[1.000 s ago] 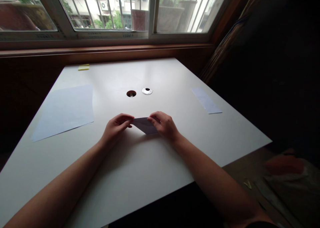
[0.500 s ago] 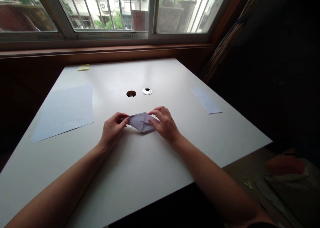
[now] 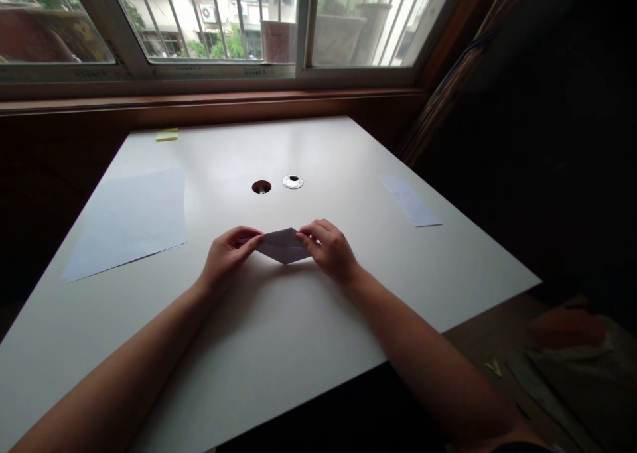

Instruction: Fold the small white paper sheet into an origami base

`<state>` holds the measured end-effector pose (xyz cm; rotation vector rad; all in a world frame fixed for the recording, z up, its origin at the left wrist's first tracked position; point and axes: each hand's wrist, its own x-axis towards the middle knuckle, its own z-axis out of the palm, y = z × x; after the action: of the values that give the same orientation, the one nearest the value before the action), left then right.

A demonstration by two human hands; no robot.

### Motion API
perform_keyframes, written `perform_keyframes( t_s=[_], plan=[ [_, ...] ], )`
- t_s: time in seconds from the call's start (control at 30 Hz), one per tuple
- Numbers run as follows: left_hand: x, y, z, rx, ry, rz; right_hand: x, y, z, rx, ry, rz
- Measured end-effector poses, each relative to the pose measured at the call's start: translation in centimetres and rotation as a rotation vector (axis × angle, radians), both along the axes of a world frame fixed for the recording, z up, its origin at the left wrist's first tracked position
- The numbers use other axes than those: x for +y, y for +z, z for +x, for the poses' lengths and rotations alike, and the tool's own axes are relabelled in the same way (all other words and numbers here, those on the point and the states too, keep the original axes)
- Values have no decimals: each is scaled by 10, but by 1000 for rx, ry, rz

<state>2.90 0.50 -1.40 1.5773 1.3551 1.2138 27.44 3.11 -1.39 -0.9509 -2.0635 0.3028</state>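
Note:
Between my two hands is a piece of folded paper point(image 3: 282, 246), roughly diamond-shaped, its near face in shadow. My left hand point(image 3: 229, 253) pinches its left end between thumb and fingers. The right end is gripped by my right hand point(image 3: 329, 246), thumb in front and fingers behind. The paper is tilted up just over the white table point(image 3: 279, 333), casting a soft shadow there. Both of its end tips are partly covered by my fingers.
A large white sheet point(image 3: 134, 221) lies to the left and a narrow paper strip point(image 3: 411, 201) to the right. Beyond my hands are a round table hole point(image 3: 261, 187) and a metal ring cover point(image 3: 293, 182). Yellow sticky notes point(image 3: 167, 134) sit at the far edge, below the window.
The folded paper has tipped up, and its near face looks darker and smoother. My right hand's fingers have closed on its right end; my left hand has shifted slightly right.

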Motion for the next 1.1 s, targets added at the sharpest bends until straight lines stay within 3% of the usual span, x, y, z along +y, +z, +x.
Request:
perform_keyframes(
  t_s=[0.3,0.57,0.8,1.1],
  plan=[
    [-7,7,4,160,-56,353,-7,7,0,-37,-39,262],
    [-5,3,6,454,-5,689,-13,7,1,-144,10,308],
    [-9,2,6,520,-69,739,-18,8,1,-246,77,270],
    [-13,3,5,544,-59,784,-19,10,-1,-255,93,313]
  ],
)
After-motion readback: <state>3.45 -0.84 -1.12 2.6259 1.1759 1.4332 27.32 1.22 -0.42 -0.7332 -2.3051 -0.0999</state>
